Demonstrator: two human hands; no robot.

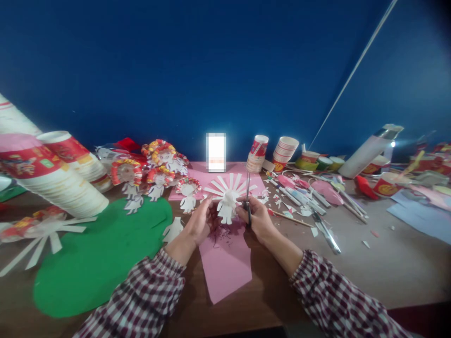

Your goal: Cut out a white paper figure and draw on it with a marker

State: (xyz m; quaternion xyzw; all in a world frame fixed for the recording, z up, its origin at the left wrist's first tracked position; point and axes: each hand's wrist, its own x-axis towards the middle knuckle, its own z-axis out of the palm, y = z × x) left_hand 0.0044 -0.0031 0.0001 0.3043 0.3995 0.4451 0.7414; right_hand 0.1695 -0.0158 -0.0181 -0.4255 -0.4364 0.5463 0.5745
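Cutout [226,209]: here it is, a white figure with paper strips fanned round its head, upright right between the two hands!
Left hand [202,220]: fingers pinching the figure's left edge.
Right hand [259,218]: closed round the scissors, fingertips up at the figure's right edge.
Scissors [249,213]: dark handle in the right-hand grip, blades pointing up beside the fan; whether they touch the strips, I can't tell.
Pink sheet [227,277]: just below the grip, dark scribbles near its top.
Green sheet [105,263]: left of the grip, flat on the table [275,291].
Ringed figures [131,190]: bunched beyond the left hand, red and yellow round their heads.
Pens [296,196]: strewn right of the grip among paper scraps.
Cups [259,146]: stacked beyond the grip, more far left.
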